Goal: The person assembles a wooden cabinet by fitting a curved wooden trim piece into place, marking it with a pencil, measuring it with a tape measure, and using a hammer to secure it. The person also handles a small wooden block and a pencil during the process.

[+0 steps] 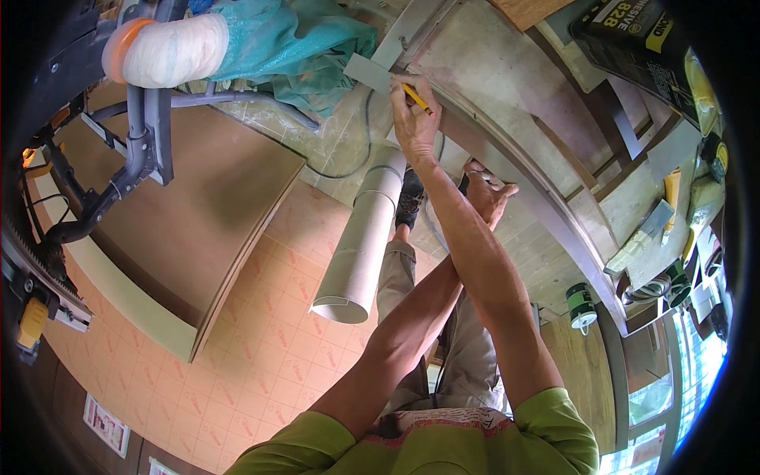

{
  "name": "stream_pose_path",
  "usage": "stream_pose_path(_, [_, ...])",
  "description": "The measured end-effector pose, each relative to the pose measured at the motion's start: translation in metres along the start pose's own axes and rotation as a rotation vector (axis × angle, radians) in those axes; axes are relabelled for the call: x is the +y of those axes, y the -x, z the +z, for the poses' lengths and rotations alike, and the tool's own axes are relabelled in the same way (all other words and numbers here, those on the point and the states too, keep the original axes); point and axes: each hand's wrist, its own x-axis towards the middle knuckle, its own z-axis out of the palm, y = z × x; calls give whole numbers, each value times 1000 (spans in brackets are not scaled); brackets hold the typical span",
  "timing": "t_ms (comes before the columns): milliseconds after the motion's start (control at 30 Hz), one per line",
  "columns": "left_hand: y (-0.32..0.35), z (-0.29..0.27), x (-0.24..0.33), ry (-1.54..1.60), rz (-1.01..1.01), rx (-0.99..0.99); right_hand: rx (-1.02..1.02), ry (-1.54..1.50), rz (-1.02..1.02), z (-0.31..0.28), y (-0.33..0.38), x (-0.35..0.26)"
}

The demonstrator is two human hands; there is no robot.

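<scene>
My forearms cross, the right one above the left. My right hand [413,119] is closed on a yellow pencil [418,100], beside a flat grey strip [368,74] that lies across the far end of a long, narrow board [546,188]. Close to that board's near edge is my left hand [487,196], its fingers curled and its thumb toward the edge. What its fingers close on is hidden. A rolled off-white sheet [360,241] stands out left of my legs.
Left is a large brown panel [198,198], near a dark metal tool stand [142,142] with a white hose. Teal sheeting [277,55] lies beyond. At right are a black tin [641,47], a brush [645,233] and a green can [581,305]. A cable [348,172] crosses the floor.
</scene>
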Motion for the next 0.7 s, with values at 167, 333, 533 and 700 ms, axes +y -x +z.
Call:
stream_pose_path(167, [-3, -1, -10, 30, 36, -5, -9, 6, 16, 2, 2, -10])
stream_pose_path(333, [-2, 1, -7, 73, 22, -9, -2, 42, 33, -1, 0, -6])
stream_pose_path(533, [-4, -1, -10, 44, 30, -23, -9, 45, 14, 1, 1, -7])
stream_pose_path(700, [2, -2, 4, 36, -17, -18, -7, 50, 27, -2, -1, -4])
